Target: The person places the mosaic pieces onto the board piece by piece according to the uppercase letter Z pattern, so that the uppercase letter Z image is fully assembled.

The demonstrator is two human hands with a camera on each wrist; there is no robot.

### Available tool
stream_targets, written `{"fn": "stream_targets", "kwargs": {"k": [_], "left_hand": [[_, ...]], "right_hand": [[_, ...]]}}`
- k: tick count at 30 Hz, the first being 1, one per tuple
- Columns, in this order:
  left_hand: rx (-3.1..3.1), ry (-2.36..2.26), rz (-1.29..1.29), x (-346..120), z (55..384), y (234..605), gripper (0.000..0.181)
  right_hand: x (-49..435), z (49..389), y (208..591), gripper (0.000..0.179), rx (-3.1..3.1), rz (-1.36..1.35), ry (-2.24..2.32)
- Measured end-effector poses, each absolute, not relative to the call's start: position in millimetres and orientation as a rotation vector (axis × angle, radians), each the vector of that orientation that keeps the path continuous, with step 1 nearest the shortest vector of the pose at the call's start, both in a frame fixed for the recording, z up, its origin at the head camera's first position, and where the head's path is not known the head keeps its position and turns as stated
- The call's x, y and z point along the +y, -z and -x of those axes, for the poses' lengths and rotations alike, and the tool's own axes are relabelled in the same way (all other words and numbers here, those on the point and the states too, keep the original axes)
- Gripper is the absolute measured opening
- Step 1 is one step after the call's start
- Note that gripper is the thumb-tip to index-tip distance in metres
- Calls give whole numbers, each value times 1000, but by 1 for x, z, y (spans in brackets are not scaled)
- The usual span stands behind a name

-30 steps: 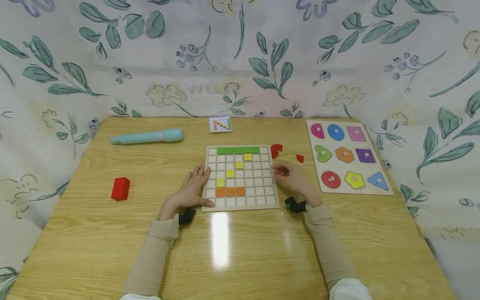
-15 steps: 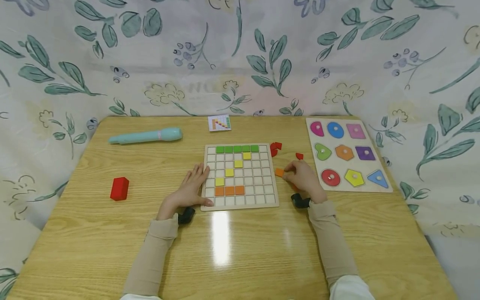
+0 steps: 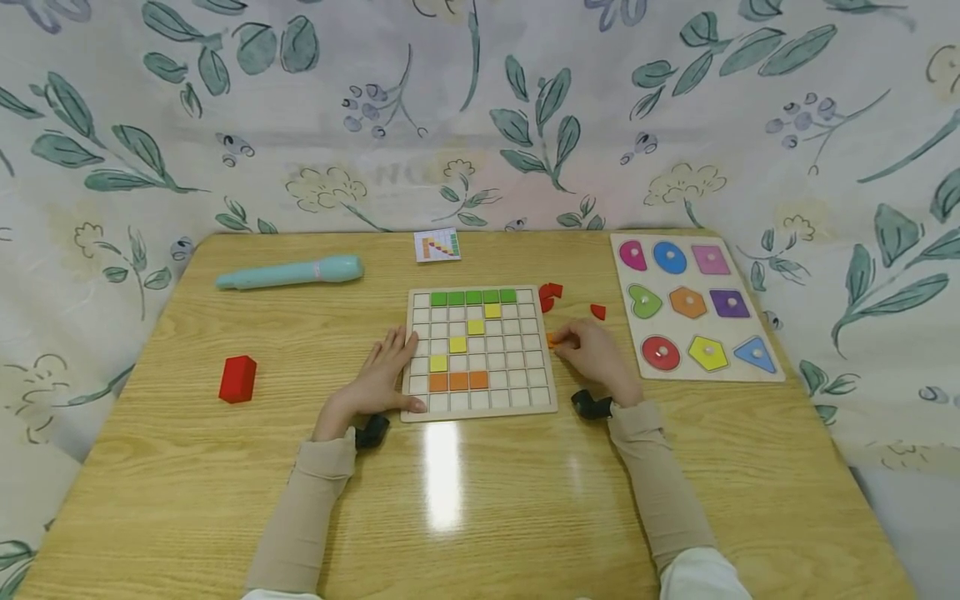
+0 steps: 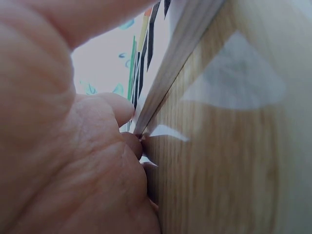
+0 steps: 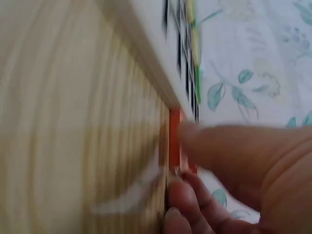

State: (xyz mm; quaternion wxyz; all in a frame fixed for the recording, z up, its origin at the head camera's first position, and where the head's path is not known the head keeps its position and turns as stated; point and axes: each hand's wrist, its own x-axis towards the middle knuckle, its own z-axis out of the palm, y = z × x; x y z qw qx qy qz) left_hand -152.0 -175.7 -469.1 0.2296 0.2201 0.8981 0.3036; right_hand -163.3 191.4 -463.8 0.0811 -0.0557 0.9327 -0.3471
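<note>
A wooden grid board (image 3: 525,398) lies at mid-table, bearing a row of green tiles (image 3: 473,297), a diagonal of yellow tiles (image 3: 457,344) and a short row of orange tiles (image 3: 458,381). My left hand (image 3: 380,377) rests along its left edge, fingers spread and thumb on the near left corner. Beside the right edge, my right hand (image 3: 595,357) pinches a loose orange tile (image 5: 174,139) between thumb and fingers; only a sliver of this tile shows in the head view. In the left wrist view, the palm (image 4: 73,161) is next to the board's side.
Red pieces (image 3: 550,295) lie right of the board, with another red piece (image 3: 597,312) apart. Beyond are a shape puzzle (image 3: 630,333) and a small pattern card (image 3: 437,246). On the left lie a teal pen-shaped object (image 3: 292,272) and a red block (image 3: 237,379).
My right hand moved away from the board to the right, where it held an orange tile, then came back left to the board's right edge with it. The left hand stayed in place.
</note>
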Motion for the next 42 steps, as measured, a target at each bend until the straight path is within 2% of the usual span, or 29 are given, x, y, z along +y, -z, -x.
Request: {"fn": "stream_targets", "kwargs": {"k": [7, 19, 33, 42], "left_hand": [[2468, -837, -598, -175, 151, 469, 119], [2465, -839, -592, -176, 151, 469, 119], [2469, -830, -596, -177, 152, 469, 120], [2468, -844, -605, -178, 152, 470, 119]], "right_hand": [[186, 164, 465, 36, 2762, 125, 1080], [189, 165, 467, 18, 2772, 97, 1255], [167, 158, 455, 15, 2773, 39, 1337], [137, 148, 457, 11, 2460, 189, 1377]]}}
